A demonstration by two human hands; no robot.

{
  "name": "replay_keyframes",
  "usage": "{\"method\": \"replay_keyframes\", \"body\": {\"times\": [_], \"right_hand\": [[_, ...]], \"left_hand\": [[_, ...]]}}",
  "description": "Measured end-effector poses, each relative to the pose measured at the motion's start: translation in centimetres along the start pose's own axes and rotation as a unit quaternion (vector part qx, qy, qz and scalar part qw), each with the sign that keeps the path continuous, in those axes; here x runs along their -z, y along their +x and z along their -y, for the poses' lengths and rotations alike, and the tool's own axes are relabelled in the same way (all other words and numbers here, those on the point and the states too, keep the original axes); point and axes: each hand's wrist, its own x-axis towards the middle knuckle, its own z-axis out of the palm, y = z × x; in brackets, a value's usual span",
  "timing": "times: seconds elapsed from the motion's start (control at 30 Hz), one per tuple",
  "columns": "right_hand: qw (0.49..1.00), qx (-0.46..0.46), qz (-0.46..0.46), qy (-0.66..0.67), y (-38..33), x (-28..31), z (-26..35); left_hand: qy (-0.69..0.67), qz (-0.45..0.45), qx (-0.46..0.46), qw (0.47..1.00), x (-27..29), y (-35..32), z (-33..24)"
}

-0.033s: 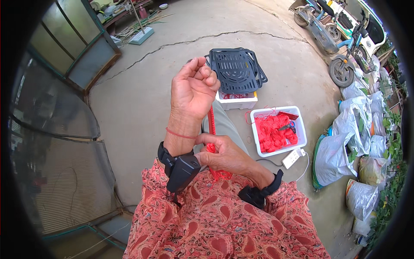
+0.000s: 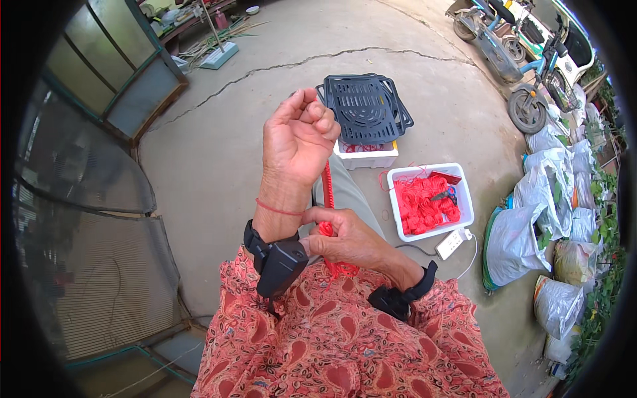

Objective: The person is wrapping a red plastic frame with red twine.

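Note:
My left hand (image 2: 298, 142) is raised, palm toward me, with its fingers curled and pressed together; what they hold, if anything, is hidden. A thin red string (image 2: 279, 209) circles that wrist. Below it, my right hand (image 2: 348, 237) is closed on a red braided cord (image 2: 328, 186). The cord runs up over my trouser leg and disappears behind the edge of my left hand. A bunched red part (image 2: 326, 229) shows between the right thumb and fingers, and loose red strands (image 2: 341, 269) hang beneath, against my patterned shirt.
Dark slotted plastic racks (image 2: 363, 106) lie on a white box (image 2: 367, 157) ahead. Right of it, a white basin (image 2: 434, 231) holds red cord bundles (image 2: 421, 205) and scissors (image 2: 446, 194). A power strip (image 2: 453, 243), stuffed sacks (image 2: 517, 245) and scooters (image 2: 524, 99) are further right.
Both hands keep practically the same pose and hold. The whole view has shifted very slightly, so the basin and sacks appear a little further right.

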Motion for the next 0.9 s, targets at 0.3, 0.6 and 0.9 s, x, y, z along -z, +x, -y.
{"method": "replay_keyframes", "body": {"times": [0.3, 0.6, 0.9], "right_hand": [[0.992, 0.049, 0.061, -0.1, -0.1, -0.8, 1.4], [0.992, 0.058, 0.068, -0.088, -0.7, -1.9, 2.2], [0.991, 0.071, 0.044, -0.102, -1.0, -2.4, 1.6]], "left_hand": [[-0.105, 0.195, 0.027, 0.975, -5.1, -3.6, -2.0], [-0.055, 0.214, -0.018, 0.975, -7.1, -5.7, -1.5], [0.121, 0.194, -0.141, 0.963, -7.2, -6.5, -1.3]]}}
